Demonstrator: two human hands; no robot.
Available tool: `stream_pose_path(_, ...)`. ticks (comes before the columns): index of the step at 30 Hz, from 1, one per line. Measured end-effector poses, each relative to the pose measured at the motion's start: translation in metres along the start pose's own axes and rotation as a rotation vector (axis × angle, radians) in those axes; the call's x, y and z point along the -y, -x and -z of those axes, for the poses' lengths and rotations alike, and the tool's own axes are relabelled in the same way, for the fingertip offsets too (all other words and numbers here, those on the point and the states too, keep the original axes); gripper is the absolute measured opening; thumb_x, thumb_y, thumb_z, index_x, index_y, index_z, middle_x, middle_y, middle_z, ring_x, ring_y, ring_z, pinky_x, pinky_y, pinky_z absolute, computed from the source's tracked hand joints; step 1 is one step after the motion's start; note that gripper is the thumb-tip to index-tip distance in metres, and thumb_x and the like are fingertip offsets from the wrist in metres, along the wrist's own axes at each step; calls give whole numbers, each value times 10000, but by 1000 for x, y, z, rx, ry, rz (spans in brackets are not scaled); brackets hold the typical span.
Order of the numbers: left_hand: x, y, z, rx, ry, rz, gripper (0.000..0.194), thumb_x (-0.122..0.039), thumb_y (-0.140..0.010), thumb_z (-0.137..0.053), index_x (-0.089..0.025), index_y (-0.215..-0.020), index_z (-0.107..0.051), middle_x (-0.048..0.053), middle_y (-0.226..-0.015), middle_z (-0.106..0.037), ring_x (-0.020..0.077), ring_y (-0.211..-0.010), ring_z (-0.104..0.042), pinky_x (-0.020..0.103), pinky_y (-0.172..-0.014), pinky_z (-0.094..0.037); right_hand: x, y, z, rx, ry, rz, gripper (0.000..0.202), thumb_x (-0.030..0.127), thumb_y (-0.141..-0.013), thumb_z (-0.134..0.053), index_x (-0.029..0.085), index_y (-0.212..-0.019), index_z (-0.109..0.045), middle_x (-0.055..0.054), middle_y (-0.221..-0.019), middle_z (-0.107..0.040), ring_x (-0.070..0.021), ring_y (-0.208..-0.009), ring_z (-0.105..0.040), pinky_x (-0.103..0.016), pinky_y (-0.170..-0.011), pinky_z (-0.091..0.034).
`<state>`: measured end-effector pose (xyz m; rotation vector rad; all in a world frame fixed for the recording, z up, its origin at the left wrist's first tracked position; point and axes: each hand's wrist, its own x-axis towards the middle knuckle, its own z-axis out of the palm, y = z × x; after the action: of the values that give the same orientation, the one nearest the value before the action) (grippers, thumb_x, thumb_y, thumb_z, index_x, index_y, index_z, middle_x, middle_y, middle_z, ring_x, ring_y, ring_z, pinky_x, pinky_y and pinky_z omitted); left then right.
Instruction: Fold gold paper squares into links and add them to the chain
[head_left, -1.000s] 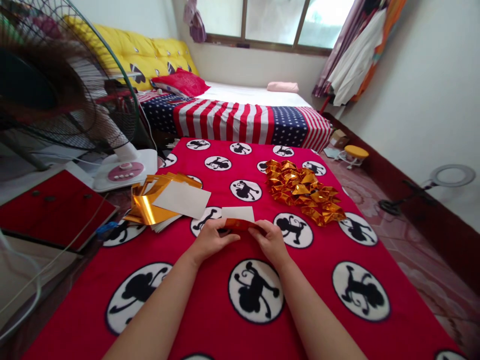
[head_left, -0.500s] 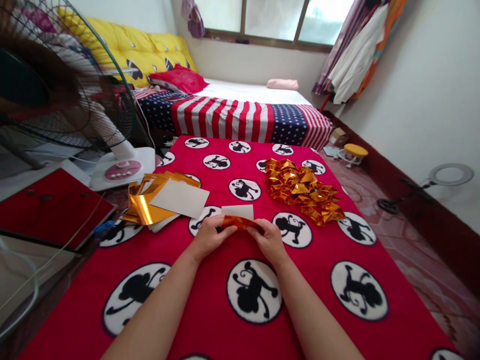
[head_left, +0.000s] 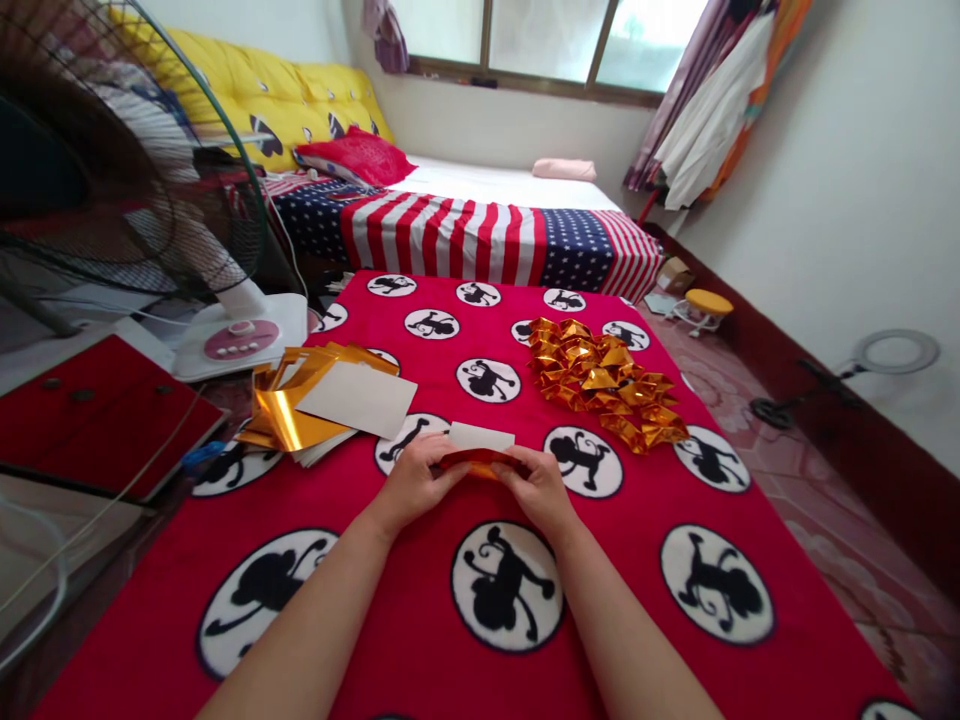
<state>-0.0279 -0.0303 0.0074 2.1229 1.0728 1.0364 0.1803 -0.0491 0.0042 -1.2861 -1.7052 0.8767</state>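
Left hand (head_left: pixel 416 482) and right hand (head_left: pixel 538 488) pinch bent orange foil strip (head_left: pixel 482 456) between fingers and thumbs, one at each end, over red cloth (head_left: pixel 382 620). Pale paper rectangle (head_left: pixel 481 436) just beyond; whether joined, cannot tell. Leftward, gold sheets (head_left: pixel 289 422) stacked; rightward, creased foil pieces (head_left: pixel 598 378) clustered.

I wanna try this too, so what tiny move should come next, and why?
Maybe gently press the middle of the shiny orange foil flatter: the left hand and right hand pinch it at opposite ends, while its middle looks curved.
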Motion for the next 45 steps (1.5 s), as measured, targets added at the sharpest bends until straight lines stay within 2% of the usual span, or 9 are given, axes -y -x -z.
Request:
stream_pose_path(3, -2, 0, 2, 9, 16, 25, 192, -322, -889, -599, -181, -853, -724, 57, -822, -711, 188, -802, -628, 325, -802, -475, 0, 1, 0, 12, -10, -2, 120, 272, -841, -625, 205, -806, -718, 4, -680, -663, -147, -612, -566, -244, -582, -421)
stream_pose_path(7, -2, -2, 2, 1, -5, 57, 239, -311, -923, -537, -182, -842, -721, 67, -877, -701, 194, -857, -616, 328, -822, -466, -2, -1, -2, -35, 18, -29, 101, 304, -821, -651, 212, -832, -693, 19, -647, -631, -138, -567, -533, -236, -541, -391)
stream_pose_path(14, 7, -8, -7, -126, -220, 149, 228, -331, -863, -625, -183, -704, -694, 53, -819, -665, 202, -825, -575, 339, -774, -449, 1, -11, -9, -217, 322, -88, 237, 371, -819, -652, 223, -657, -562, 41, -544, -525, -125, -503, -452, -246, -508, -297)
stream_pose_path(17, 10, -10, -9, -176, -296, 159, 219, -339, -812, -685, -179, -666, -661, 56, -861, -650, 216, -879, -567, 357, -811, -452, 2, -14, -12, -267, 415, -88, 170, 335, -806, -660, 220, -704, -587, 18, -643, -576, -136, -558, -502, -256, -544, -324)
stream_pose_path(22, 11, -9, -10, -190, -327, 151, 197, -343, -781, -716, -188, -681, -649, 61, -948, -640, 229, -940, -557, 381, -859, -459, 6, -13, -17, -333, 484, -100, 85, 264, -764, -697, 220, -809, -640, -38, -1004, -604, -151, -702, -573, -274, -608, -382)
stream_pose_path(31, 11, -7, -8, -164, -328, 135, 153, -315, -707, -784, -204, -739, -684, 53, -1000, -641, 239, -972, -551, 393, -875, -463, 12, -10, -21, -333, 473, -146, 46, 216, -750, -681, 228, -757, -637, -18, -893, -585, -143, -645, -535, -284, -591, -367)
stream_pose_path(36, 10, -8, -7, -158, -307, 143, 168, -322, -696, -793, -204, -741, -683, 56, -1023, -655, 248, -996, -558, 402, -897, -462, 4, -8, -21, -349, 386, -111, 75, 233, -743, -692, 234, -703, -629, 10, -762, -592, -133, -597, -502, -273, -570, -340)
stream_pose_path(41, 11, -9, -7, -228, -141, 171, 184, -371, -793, -699, -199, -859, -712, 70, -1021, -690, 248, -1010, -593, 396, -914, -476, 5, -9, -23, -349, 44, -53, 95, 238, -760, -676, 216, -699, -606, 24, -724, -583, -113, -565, -464, -251, -554, -367)
stream_pose_path(45, 8, -6, -5, -267, 194, 287, 240, -383, -843, -635, -179, -927, -729, 49, -896, -726, 197, -810, -658, 292, -702, -534, 9, -10, -25, -340, -155, 32, 106, 227, -754, -686, 208, -704, -595, 0, -810, -607, -111, -598, -469, -244, -549, -386)
